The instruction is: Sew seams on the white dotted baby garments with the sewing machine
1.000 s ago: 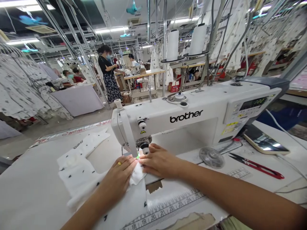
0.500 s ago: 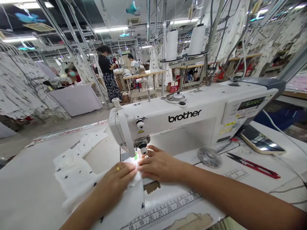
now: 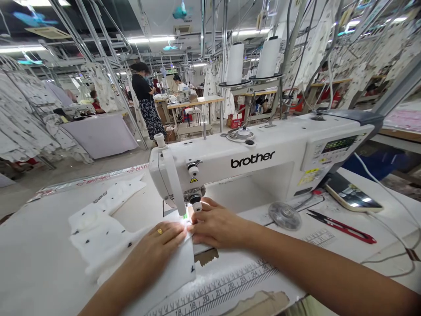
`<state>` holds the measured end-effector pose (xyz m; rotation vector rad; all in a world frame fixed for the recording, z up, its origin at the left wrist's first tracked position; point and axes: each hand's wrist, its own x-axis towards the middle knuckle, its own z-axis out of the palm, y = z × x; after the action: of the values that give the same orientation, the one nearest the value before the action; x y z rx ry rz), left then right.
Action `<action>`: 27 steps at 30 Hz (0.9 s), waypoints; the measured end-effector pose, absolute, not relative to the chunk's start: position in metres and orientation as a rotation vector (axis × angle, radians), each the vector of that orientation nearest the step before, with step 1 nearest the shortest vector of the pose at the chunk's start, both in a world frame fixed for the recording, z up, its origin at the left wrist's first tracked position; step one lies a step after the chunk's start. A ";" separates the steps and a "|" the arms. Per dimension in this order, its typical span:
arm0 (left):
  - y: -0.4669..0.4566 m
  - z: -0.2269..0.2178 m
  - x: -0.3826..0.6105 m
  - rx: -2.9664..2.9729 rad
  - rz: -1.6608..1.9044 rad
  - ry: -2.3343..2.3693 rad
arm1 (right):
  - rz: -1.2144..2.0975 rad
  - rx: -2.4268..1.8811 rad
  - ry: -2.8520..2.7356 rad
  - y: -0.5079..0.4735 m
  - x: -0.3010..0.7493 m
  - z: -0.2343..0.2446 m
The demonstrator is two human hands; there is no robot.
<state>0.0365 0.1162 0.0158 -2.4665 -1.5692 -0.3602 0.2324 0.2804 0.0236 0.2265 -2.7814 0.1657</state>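
Note:
White fabric [image 3: 108, 237] with small dark printed motifs lies on the sewing machine table, its edge running under the needle area of a white sewing machine [image 3: 210, 153]. My left hand [image 3: 164, 241], with a ring on one finger, rests on the fabric left of the needle, its fingers together and pressing the cloth. My right hand [image 3: 213, 226] is closed at the fabric's right edge, with fingertips beside the presser foot and near the left fingertips. Bright lamp light and the fingers hide the exact stitching point.
Red thread snips [image 3: 342, 226], a clear round bobbin case or spool [image 3: 284, 216] and a phone [image 3: 353, 193] lie right of my right arm. A printed ruler [image 3: 217, 296] runs along the table front. Thread cones [image 3: 235, 63] stand behind; a person [image 3: 146, 101] stands farther off.
The fabric has slid a little forward, away from me, under the needle area; a printed mark near its right edge sits farther up. Both hands stay in nearly the same place.

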 end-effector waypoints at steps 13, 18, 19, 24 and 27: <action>0.117 0.013 0.030 -2.426 -0.347 -1.709 | 0.189 0.222 -2.776 0.283 0.231 0.021; 0.122 0.014 0.024 -2.428 -0.299 -1.774 | 0.173 0.137 -2.792 0.280 0.230 0.021; 0.124 0.013 0.022 -2.423 -0.293 -1.797 | 0.171 0.122 -2.801 0.280 0.230 0.021; 0.130 0.004 0.011 -2.366 -0.289 -1.910 | 0.200 0.116 -2.813 0.281 0.230 0.021; 0.131 0.004 0.010 -2.345 -0.313 -1.922 | 0.214 0.121 -2.796 0.283 0.229 0.020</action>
<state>0.0103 0.1307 0.0035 -2.3454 -1.9218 -0.3131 0.2294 0.2831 0.0204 0.1213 -2.7962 0.2136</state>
